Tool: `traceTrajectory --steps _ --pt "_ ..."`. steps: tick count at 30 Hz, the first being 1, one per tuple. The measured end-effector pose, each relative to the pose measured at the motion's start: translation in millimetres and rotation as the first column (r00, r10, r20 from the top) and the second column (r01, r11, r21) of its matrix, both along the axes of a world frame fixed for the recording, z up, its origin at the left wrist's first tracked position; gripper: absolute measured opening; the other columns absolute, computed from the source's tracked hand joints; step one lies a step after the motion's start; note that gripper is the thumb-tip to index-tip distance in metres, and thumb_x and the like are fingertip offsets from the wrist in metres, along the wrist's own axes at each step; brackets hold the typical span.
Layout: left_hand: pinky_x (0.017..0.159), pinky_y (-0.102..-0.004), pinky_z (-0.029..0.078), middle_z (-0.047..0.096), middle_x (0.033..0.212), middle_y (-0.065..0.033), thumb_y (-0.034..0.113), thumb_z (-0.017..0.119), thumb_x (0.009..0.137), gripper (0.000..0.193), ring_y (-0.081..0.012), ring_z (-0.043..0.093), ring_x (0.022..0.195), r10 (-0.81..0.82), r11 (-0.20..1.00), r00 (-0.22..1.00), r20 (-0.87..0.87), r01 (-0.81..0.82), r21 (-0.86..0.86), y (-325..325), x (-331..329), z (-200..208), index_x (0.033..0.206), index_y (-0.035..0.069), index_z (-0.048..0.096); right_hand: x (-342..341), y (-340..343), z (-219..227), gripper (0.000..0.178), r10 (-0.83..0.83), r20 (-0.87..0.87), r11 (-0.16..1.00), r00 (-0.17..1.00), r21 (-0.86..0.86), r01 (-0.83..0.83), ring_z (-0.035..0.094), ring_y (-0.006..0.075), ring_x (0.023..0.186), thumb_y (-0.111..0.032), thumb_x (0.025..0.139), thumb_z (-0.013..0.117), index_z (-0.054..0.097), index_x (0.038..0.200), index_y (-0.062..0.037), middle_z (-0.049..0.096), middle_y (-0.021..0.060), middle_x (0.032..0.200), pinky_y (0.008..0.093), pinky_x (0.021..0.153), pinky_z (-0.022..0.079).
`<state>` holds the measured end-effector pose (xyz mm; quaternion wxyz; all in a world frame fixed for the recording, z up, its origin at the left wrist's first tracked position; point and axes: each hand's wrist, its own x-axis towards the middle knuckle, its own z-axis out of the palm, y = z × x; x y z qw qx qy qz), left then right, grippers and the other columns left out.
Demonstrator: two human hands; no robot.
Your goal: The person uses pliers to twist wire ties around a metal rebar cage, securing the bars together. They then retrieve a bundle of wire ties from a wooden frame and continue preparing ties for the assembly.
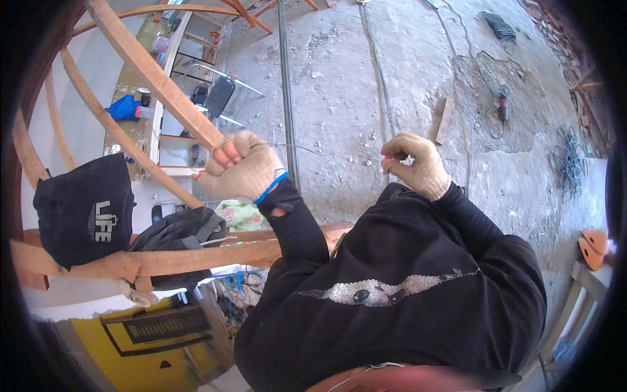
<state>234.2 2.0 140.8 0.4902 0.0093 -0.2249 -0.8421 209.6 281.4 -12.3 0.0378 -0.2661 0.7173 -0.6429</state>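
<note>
My left hand [243, 167], in a beige knit glove with a blue cuff edge, is closed with its fingers curled, beside the lower end of a long wooden beam [153, 75]. A thin dark wire [297, 147] runs from this hand toward the right, and its far end is hard to follow against the floor. My right hand [419, 166], in a matching glove, is held over the concrete floor [339, 85] with thumb and fingertips pinched together. What sits in that pinch is too small to make out.
Curved-looking wooden rails stand at left, with a black cloth bag [85, 212] and dark clothing [179, 228] over a crosspiece. On the floor are an angle grinder [503, 104], a wood offcut [445, 121], tangled cord [568, 162], long metal bars [287, 85] and a folding chair [221, 97].
</note>
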Motion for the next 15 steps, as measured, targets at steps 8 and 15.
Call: traceTrajectory --steps 8,15 --pt "0.051 -0.0281 0.025 0.025 0.057 0.0048 0.066 0.038 0.11 0.071 -0.0121 0.024 0.053 -0.205 0.979 0.978 -0.042 0.206 0.012 49 -7 -6 0.057 0.02 0.028 11 -18 21 0.024 -0.133 -0.167 0.991 0.977 -0.002 0.134 0.073 0.0248 0.088 -0.016 0.08 0.088 0.076 0.098 -0.0058 0.073 0.0088 0.093 0.0381 0.077 0.057" --pt "0.052 -0.0305 0.023 0.023 0.06 0.0056 0.063 0.048 0.107 0.066 -0.012 0.022 0.056 -0.601 0.79 0.77 -0.215 0.612 -0.015 63 -14 -15 0.06 0.02 0.03 -4 -25 40 0.051 0.113 0.241 0.951 0.964 -0.308 -0.034 0.068 0.0213 0.094 -0.043 0.094 0.078 0.075 0.119 0.0009 0.076 0.0113 0.103 0.0373 0.089 0.054"
